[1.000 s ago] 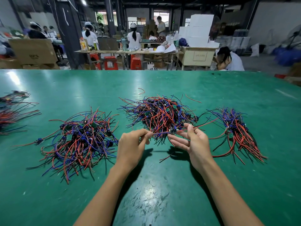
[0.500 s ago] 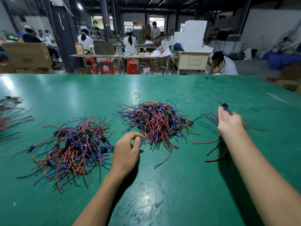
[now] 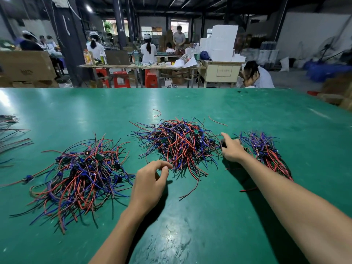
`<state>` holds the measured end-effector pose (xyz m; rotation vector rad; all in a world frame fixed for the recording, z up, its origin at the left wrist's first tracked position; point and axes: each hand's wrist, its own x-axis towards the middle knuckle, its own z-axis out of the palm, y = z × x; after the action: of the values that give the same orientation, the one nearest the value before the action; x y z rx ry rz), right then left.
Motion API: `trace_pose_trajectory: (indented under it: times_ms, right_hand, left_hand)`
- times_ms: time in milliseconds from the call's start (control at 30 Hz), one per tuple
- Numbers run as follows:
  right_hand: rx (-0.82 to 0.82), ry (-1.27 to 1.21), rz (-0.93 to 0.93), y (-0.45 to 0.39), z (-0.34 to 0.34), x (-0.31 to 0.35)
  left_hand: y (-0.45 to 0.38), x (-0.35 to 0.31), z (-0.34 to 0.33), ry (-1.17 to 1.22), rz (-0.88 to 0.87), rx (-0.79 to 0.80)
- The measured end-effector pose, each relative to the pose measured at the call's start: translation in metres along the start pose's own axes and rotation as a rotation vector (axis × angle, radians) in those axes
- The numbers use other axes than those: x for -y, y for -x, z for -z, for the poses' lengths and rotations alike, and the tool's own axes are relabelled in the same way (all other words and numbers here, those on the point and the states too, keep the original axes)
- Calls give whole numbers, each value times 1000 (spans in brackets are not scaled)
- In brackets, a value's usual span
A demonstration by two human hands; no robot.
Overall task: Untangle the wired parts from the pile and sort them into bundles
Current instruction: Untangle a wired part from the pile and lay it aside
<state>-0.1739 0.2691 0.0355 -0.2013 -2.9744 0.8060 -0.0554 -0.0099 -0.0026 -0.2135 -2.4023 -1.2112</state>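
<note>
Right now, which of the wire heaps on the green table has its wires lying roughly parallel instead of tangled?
The heap at far right, beyond the right hand. Its wires run roughly one way; the middle heap and the left heap are crisscrossed tangles.

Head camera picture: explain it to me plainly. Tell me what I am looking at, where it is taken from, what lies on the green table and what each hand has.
There is no machine here. A person wears a camera on the head, so this single view looks forward and down along their own two bare arms.

On the green table lie heaps of small parts with red and blue wires. The middle pile is the tangled one being worked. The left pile is also loose and messy. The right bundle has its wires lying more in one direction, so it looks sorted. More wires show at the far left edge.

The right hand reaches to the middle pile's right side and pinches a small dark part there. The left hand hovers near the pile's front edge, fingers loosely curled, seemingly holding nothing.

Other people work at tables behind.
</note>
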Motion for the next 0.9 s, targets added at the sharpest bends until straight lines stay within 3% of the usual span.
trace_pose_trajectory:
  times_ms: [100, 233, 333, 400, 533, 667, 767, 900]
  right_hand:
    - [-53, 146, 82, -9, -10, -12]
    - [-93, 38, 170, -3, -7, -20]
    - [-212, -8, 254, 9, 2, -20]
    - [-260, -151, 292, 17, 13, -13]
    - [-119, -514, 323, 33, 36, 8]
    - [-196, -654, 418, 59, 39, 34]
    - [-295, -671, 533, 86, 17, 53]
    - [-439, -475, 873, 127, -20, 73]
  left_hand:
    - [0, -2, 1, 20, -3, 1]
    - [0, -5, 2, 23, -22, -7]
    - [2, -9, 2, 7, -36, 11]
    - [2, -9, 2, -4, -40, 16]
    - [2, -10, 2, -10, -40, 22]
    - [3, -17, 4, 1, -39, 16]
    - [3, -28, 4, 281, 48, 56]
    - [1, -45, 10, 810, 363, 268]
